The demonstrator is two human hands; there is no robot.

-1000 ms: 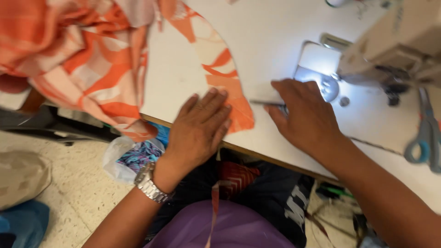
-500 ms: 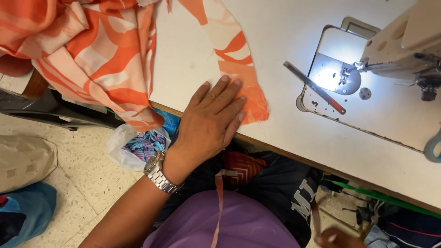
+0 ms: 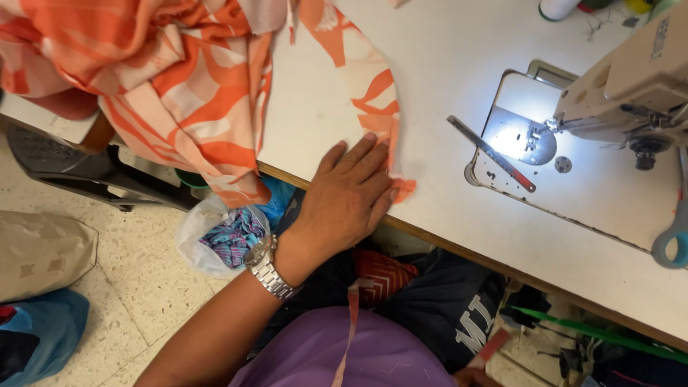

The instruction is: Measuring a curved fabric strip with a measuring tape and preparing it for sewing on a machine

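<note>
Fabric point(image 3: 215, 93) in orange, peach and white is seen from the head camera, bunched in loose folds at the upper left of the white counter point(image 3: 444, 79). One part of it hangs over the near edge of the counter, and a narrow strip of it curves down to the near edge, where its end lies under the fingertips of the left hand point(image 3: 347, 197). That hand is laid flat, palm down, fingers straight and slightly spread; nothing is gripped by it, and the strip is only pressed against the counter. A metal watch point(image 3: 266, 266) is worn on its wrist.

One hand is counted in view. The right hand is not shown, so its state cannot be told.

One sewing machine point(image 3: 631, 79) is seen at the upper right, cut off by the frame, with its lamp lighting the metal plate point(image 3: 519, 136) under the needle. One thin metal bar with a red tip point(image 3: 494, 154) lies slanted just beside the plate. One pair of scissors with blue handles point(image 3: 674, 240) is cut off at the right edge. One clear bag of scraps point(image 3: 222, 236) sits below the counter edge. The things on the floor at the lower right are too cluttered to be made out.
</note>
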